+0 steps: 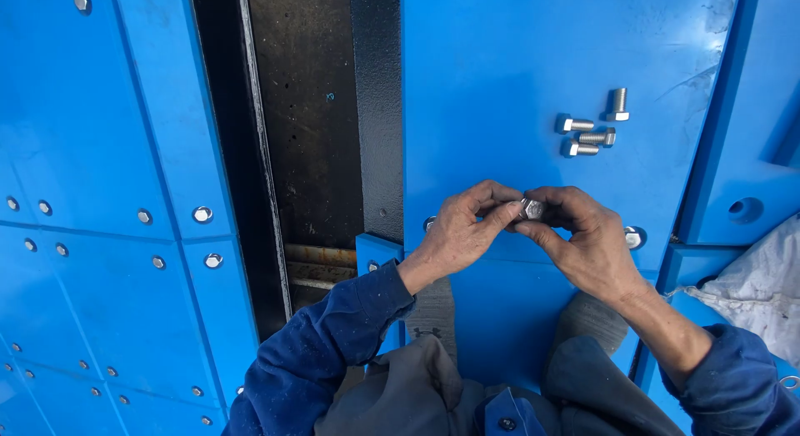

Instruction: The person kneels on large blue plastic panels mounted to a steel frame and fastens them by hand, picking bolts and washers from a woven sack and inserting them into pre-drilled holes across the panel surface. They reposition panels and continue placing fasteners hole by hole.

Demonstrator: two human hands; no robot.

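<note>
Fingertips (pixel 505 213) of both hands meet around a silver hex bolt (pixel 533 209), pinching it between them above the blue panel (pixel 500 69). Thumb and forefinger of the left hand (pixel 458 232) close on the bolt from one side, and the right hand (pixel 583 240) grips it from the other, so only the hex head shows; whether a nut or washer sits on it cannot be told. Both wrists come out of dark blue sleeves (pixel 333 336), and grey trousers (pixel 417 394) lie at the panel's near edge.

Just past the right hand, a fixed bolt head (pixel 635 236) sits in the panel, partly hidden by the knuckles. Farther out toward the panel's far right corner, four loose bolts (pixel 593 126) lie close together, one upright on its head. A white sack (pixel 758 286) rests off the panel's right edge. Left of the panel runs a dark gap (pixel 308 111), and beyond it more blue panels (pixel 100 153) studded with bolt heads.
</note>
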